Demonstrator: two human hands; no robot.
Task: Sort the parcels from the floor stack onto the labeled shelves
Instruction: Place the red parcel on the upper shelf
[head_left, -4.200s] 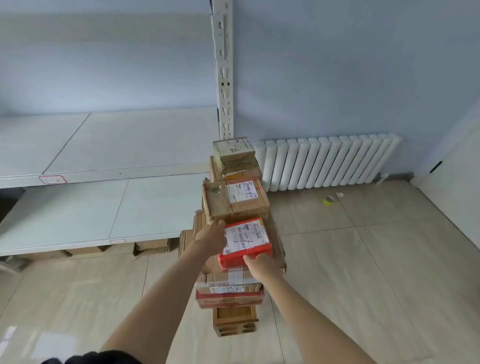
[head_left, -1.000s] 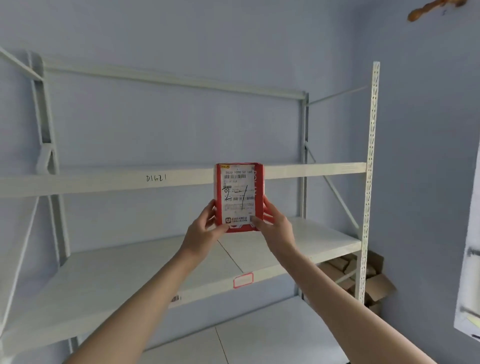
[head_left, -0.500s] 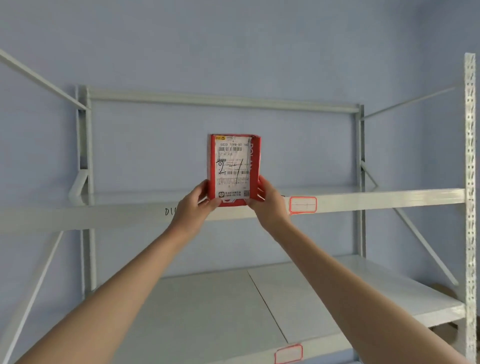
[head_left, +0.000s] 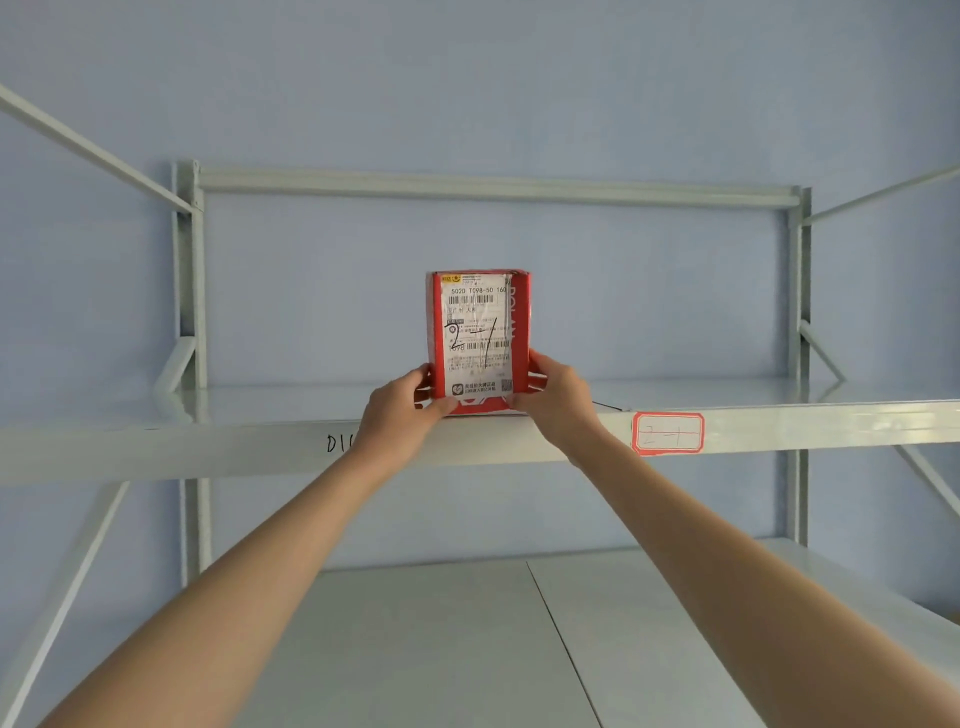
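A small red parcel (head_left: 478, 338) with a white shipping label marked "2-1" by hand stands upright at the front edge of the upper shelf (head_left: 779, 421). My left hand (head_left: 400, 410) grips its lower left corner and my right hand (head_left: 553, 402) grips its lower right corner. A red-bordered shelf label (head_left: 667, 433) reading "2-1" is stuck on the shelf's front beam, just right of my right hand. The floor stack is out of view.
Below is a lower white shelf (head_left: 441, 649). Grey uprights (head_left: 189, 312) and diagonal braces frame the rack against a blue wall. Handwritten letters (head_left: 337, 443) show on the beam left of my left hand.
I lifted the parcel off the floor stack, turned to the rack and raised it. In the last half second it came down and forward onto the upper shelf's front edge.
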